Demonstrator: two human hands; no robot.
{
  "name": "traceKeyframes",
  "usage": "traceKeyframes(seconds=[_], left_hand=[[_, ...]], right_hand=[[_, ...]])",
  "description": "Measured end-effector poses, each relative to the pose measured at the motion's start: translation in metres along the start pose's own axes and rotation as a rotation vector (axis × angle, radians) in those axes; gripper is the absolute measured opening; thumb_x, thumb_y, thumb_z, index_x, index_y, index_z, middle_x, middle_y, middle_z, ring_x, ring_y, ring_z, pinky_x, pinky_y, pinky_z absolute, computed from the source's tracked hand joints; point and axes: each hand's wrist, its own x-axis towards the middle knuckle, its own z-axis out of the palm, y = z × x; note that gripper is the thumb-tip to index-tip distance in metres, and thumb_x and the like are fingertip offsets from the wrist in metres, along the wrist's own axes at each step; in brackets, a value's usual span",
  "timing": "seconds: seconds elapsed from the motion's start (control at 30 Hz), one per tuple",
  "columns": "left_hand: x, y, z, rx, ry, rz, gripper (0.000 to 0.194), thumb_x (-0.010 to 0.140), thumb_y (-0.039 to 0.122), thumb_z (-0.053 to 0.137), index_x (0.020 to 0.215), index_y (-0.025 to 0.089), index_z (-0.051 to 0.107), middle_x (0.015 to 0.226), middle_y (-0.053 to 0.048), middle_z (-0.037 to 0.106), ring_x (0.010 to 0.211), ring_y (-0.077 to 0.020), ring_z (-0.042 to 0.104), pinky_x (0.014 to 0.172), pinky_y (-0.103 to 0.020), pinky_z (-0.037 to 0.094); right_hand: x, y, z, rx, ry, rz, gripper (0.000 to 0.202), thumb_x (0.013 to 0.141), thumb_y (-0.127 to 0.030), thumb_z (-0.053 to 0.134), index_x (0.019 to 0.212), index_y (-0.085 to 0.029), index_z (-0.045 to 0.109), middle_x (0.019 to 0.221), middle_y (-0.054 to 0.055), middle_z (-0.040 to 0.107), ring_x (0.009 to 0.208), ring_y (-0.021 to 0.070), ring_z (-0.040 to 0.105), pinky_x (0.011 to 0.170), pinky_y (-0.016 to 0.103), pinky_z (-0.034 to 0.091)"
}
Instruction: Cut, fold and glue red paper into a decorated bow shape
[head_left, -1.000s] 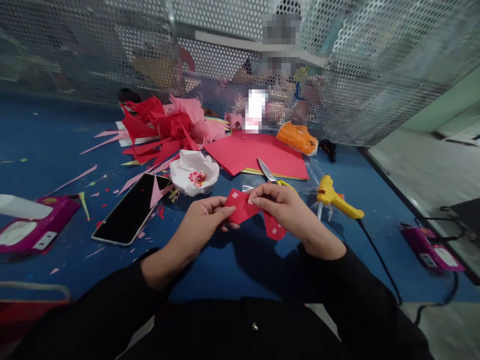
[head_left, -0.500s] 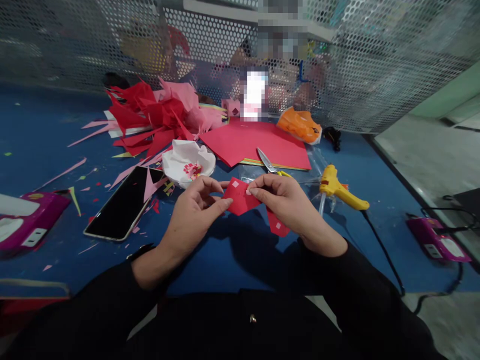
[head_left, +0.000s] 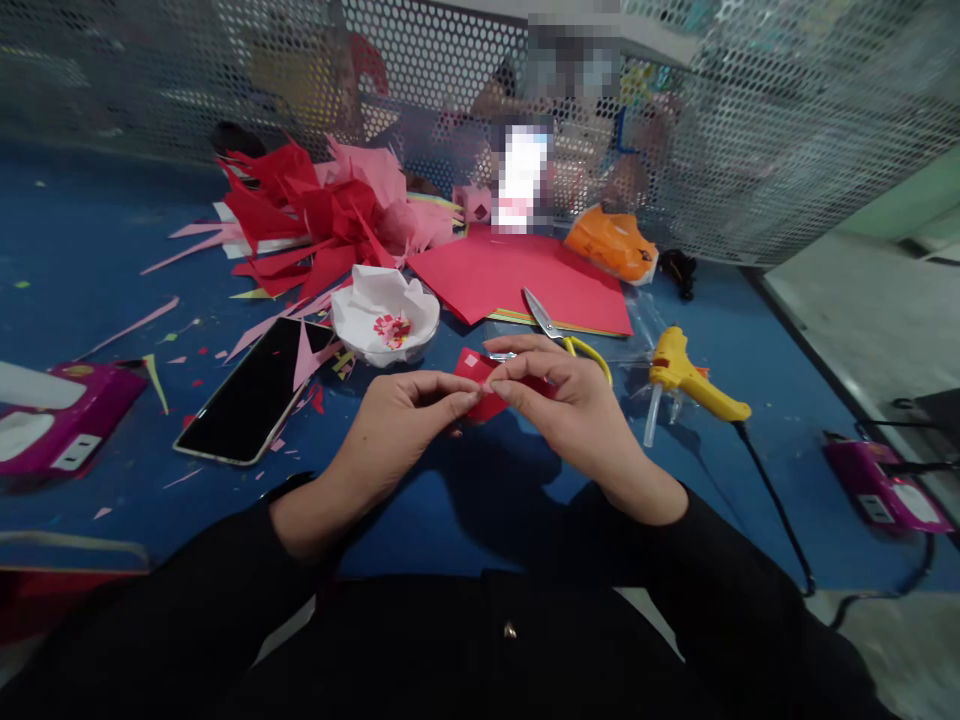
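Note:
My left hand (head_left: 409, 425) and my right hand (head_left: 570, 410) meet fingertip to fingertip at the middle of the blue table. Both are pinched around something tiny and pale pink that I cannot make out clearly. Just behind the fingertips lies a red paper piece (head_left: 469, 372) with a small pink square on it, partly covered by my right hand. Scissors (head_left: 541, 314) with yellow handles rest beyond my right hand, their blades on red paper sheets (head_left: 517, 272). A white paper-lined bowl (head_left: 386, 318) holding small red and pink bits stands beyond my left hand.
A dark phone (head_left: 251, 392) and a purple power strip (head_left: 67, 425) lie left, among paper scraps. Crumpled red and pink paper (head_left: 330, 205) is piled behind. At right are a yellow glue gun (head_left: 694, 375), an orange bag (head_left: 611, 243) and another purple strip (head_left: 885, 485).
The red piece has left my left hand's grip and now lies behind the fingers. My fingertips have come together on a tiny bit. The view has shifted slightly.

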Motion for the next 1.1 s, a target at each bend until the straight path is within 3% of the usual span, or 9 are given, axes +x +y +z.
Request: traceKeyframes(seconds=[0.2, 0.37, 0.93, 1.1], left_hand=[[0.001, -0.003, -0.002, -0.045, -0.051, 0.003, 0.014, 0.074, 0.029, 0.079, 0.084, 0.019, 0.08, 0.079, -0.004, 0.077, 0.072, -0.0153, 0.067, 0.064, -0.023, 0.051], [0.0, -0.001, -0.001, -0.04, -0.027, 0.012, 0.014, 0.073, 0.03, 0.08, 0.081, 0.019, 0.08, 0.078, -0.004, 0.077, 0.071, -0.0151, 0.066, 0.065, -0.024, 0.051], [0.001, -0.003, -0.001, -0.107, -0.005, -0.009, 0.013, 0.07, 0.029, 0.081, 0.078, 0.019, 0.08, 0.074, -0.003, 0.076, 0.065, -0.0134, 0.064, 0.063, -0.023, 0.05], [0.005, -0.007, -0.003, -0.133, -0.048, -0.049, 0.015, 0.072, 0.03, 0.079, 0.081, 0.019, 0.08, 0.074, -0.005, 0.076, 0.068, -0.0159, 0.067, 0.06, -0.024, 0.049]], right_hand=[[-0.005, 0.0, 0.009, -0.069, 0.078, -0.064, 0.012, 0.085, -0.016, 0.067, 0.081, -0.024, 0.075, 0.115, 0.006, 0.073, 0.116, 0.0212, 0.064, 0.099, 0.042, 0.05], [-0.007, 0.001, 0.013, -0.146, 0.125, -0.132, 0.012, 0.085, -0.017, 0.066, 0.081, -0.024, 0.075, 0.115, 0.005, 0.073, 0.114, 0.0208, 0.064, 0.098, 0.042, 0.05], [-0.014, 0.004, 0.021, -0.414, 0.19, -0.32, 0.013, 0.091, -0.017, 0.06, 0.088, -0.025, 0.07, 0.117, 0.006, 0.072, 0.114, 0.0221, 0.063, 0.098, 0.044, 0.046], [-0.013, 0.006, 0.021, -0.441, 0.19, -0.346, 0.014, 0.092, -0.019, 0.059, 0.09, -0.027, 0.071, 0.117, 0.005, 0.071, 0.113, 0.0219, 0.063, 0.098, 0.045, 0.045]])
